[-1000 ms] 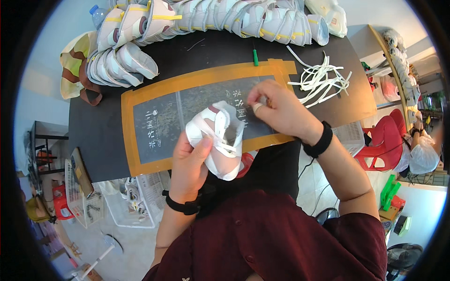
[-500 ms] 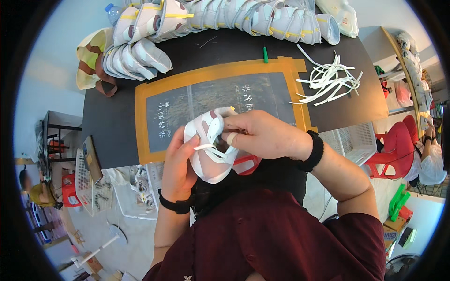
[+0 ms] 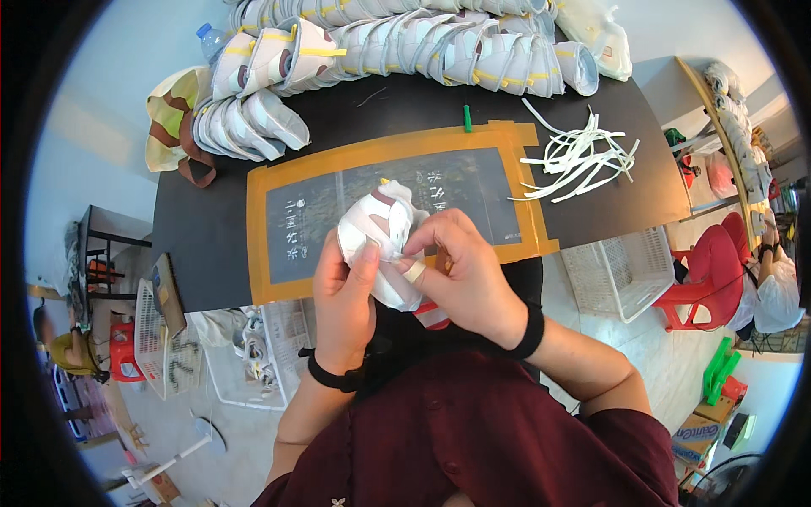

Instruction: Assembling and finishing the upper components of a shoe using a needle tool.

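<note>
A small white, pale pink and brown shoe upper [image 3: 365, 225] is held in front of me, above the near edge of the table. My left hand [image 3: 346, 313] is closed round its left side, thumb pressed on the outside. At the upper's lacing area my right hand [image 3: 469, 275] pinches a white lace, with finger and thumb close together. A pale band circles a finger of that hand. The fingertips partly cover the lace, so its path through the eyelets is hard to make out.
Rows of nested shoe uppers [image 3: 448, 55] line the table's back. Loose white laces [image 3: 583, 156] lie at right, near a green stick-like tool [image 3: 467, 118]. Orange tape [image 3: 258, 228] frames a clear sheet. White crates [image 3: 621, 279] stand below; a person in red trousers [image 3: 718, 266] sits at far right.
The upper has turned, showing more of its side, with its opening facing away to the right. My right hand has moved down from the opening to the lace.
</note>
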The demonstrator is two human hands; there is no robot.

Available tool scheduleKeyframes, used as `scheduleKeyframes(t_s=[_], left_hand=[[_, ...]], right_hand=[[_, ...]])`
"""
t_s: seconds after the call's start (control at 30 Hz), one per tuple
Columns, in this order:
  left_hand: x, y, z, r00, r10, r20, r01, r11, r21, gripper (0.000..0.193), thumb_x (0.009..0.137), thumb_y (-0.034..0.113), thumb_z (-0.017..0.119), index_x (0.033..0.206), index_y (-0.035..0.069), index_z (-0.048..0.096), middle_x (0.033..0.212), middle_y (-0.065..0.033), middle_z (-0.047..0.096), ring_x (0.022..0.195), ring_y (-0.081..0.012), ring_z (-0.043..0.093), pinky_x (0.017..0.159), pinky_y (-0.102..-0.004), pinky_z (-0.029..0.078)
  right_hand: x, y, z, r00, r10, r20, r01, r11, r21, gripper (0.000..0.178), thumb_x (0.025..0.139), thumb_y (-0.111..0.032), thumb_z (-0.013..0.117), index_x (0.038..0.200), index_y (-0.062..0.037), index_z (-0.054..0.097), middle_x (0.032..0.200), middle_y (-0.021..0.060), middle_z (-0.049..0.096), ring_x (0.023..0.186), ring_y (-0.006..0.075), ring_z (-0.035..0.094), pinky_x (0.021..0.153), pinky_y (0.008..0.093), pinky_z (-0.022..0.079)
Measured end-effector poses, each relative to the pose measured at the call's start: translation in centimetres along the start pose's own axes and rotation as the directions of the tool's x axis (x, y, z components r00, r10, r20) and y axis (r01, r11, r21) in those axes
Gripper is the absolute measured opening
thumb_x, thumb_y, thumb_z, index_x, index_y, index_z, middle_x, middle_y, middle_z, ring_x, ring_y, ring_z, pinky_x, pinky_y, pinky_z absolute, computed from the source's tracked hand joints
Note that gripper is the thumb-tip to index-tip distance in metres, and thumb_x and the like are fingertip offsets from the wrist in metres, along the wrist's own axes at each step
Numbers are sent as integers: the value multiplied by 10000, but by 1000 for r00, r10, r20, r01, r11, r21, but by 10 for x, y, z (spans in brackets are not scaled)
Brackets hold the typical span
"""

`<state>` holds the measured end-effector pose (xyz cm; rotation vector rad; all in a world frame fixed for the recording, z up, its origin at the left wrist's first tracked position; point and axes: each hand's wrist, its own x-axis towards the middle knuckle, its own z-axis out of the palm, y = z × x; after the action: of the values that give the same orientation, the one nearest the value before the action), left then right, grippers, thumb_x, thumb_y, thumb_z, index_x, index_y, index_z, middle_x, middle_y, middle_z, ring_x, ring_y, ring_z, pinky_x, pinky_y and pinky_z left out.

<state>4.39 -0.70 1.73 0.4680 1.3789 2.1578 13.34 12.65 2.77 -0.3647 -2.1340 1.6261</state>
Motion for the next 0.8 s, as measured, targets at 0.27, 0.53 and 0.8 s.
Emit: scheduleKeyframes(t_s=[0.27,0.53,0.8], left_hand=[[-1,-9,-2,971,231,52,-233,891,390,235,955,96,591,1161,-18,578,1100,-44,539,997,-112,532,860,-276,435],[3,-16,-1,976,214,-29,-187,907,377,264,946,90,604,1187,-14,575,1111,-56,560,972,-133,556,857,-284,450],[18,-15,-9,982,188,-24,-173,940,295,286,968,122,580,1213,-26,573,1128,-74,612,1025,-136,571,882,-291,457]], right_hand=[[-2,12,14,993,104,-53,-100,992,72,179,818,-108,746,873,-42,589,866,97,538,741,238,551,667,314,461],[-2,9,23,994,66,-87,-65,998,7,159,835,-105,716,880,-30,584,884,117,556,779,258,585,655,343,479],[16,19,19,998,-54,45,52,998,43,167,767,-45,690,838,-44,539,786,83,539,781,240,573,648,324,474]])
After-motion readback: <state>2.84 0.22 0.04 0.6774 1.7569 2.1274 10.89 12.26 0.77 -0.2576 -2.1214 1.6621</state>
